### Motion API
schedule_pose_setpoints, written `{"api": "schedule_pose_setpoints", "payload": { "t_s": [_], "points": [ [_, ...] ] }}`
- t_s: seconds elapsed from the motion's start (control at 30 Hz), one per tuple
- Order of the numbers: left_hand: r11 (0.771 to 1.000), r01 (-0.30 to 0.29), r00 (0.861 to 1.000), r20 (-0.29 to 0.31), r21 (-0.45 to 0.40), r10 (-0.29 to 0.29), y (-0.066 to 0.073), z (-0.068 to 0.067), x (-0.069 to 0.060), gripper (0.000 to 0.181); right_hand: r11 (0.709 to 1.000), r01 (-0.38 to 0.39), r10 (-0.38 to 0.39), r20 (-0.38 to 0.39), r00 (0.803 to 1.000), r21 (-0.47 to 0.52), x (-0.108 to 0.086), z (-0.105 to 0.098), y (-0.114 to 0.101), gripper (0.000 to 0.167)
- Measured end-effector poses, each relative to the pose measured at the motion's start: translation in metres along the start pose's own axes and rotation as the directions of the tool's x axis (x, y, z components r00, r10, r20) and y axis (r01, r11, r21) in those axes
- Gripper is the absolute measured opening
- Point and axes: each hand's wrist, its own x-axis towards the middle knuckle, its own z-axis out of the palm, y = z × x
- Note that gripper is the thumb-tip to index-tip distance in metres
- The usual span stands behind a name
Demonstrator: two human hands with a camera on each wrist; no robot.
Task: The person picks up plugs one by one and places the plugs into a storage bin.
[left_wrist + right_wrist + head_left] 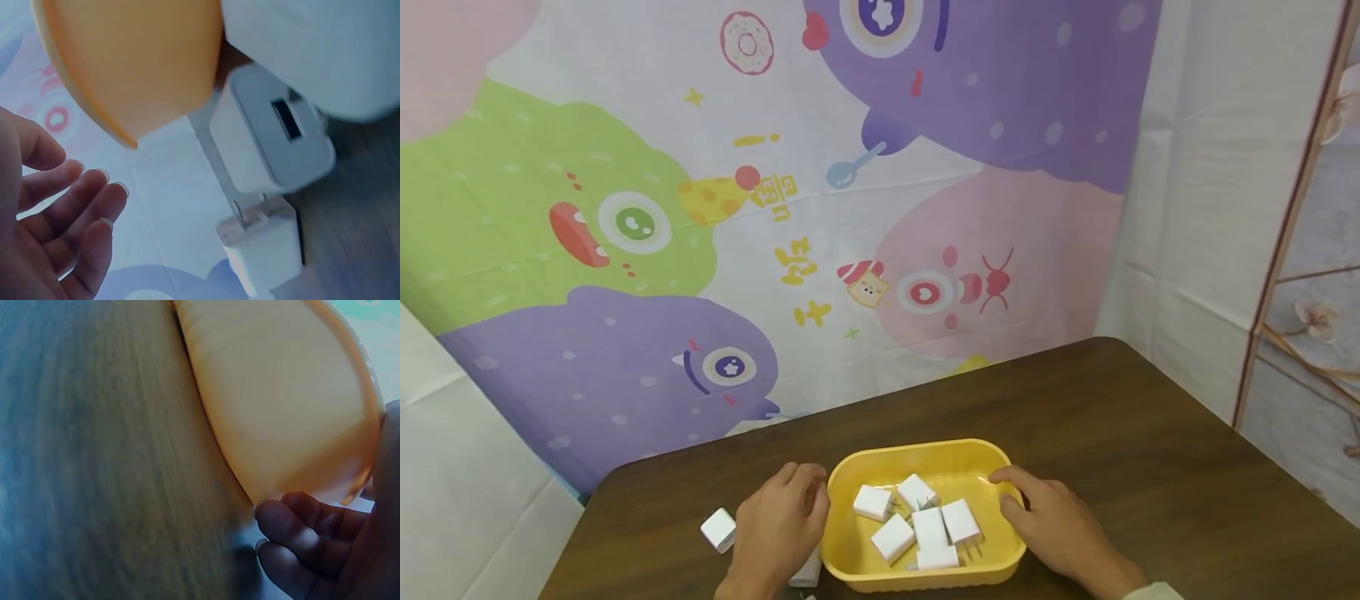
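Note:
Several white charger plugs (960, 522) lie in a yellow plastic tray (925, 581), some with their metal prongs showing. At the tray's right end, my right hand (1060, 525) holds the rim; in the right wrist view its curled fingers (294, 531) lie against the outer wall. My left hand (778, 521) is beside the left end, its fingers loosely bent with nothing between them. In the left wrist view its fingertips are just apart from the tray. Partly hidden by that hand is a white plug (806, 572). Close up, a USB port shows on one plug (250, 144).
One more white plug (718, 530) lies on the dark wooden table (1150, 467), left of my left hand. A cartoon-printed cloth (820, 367) hangs along the table's back edge. A pale wall covering (1195, 250) stands at the right.

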Motion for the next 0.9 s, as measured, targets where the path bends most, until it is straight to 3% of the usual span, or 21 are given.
{"api": "schedule_pose_setpoints", "payload": {
  "t_s": [0.33,0.57,0.9],
  "points": [
    [0.998,0.066,0.995,0.069,0.022,-0.068,-0.016,-0.004,-0.011,0.005,1.000,-0.022,0.022,0.003,1.000,-0.006,0.001,0.002,0.000,0.023],
    [0.989,0.136,0.982,0.127,0.051,-0.141,-0.029,-0.007,-0.020,0.004,1.000,-0.011,0.011,-0.007,1.000,-0.011,0.000,0.002,0.001,0.024],
    [0.979,0.160,0.962,0.200,0.128,-0.183,-0.043,-0.010,-0.031,0.011,1.000,-0.025,0.025,0.005,1.000,-0.013,0.000,0.002,0.000,0.024]
  ]
}}
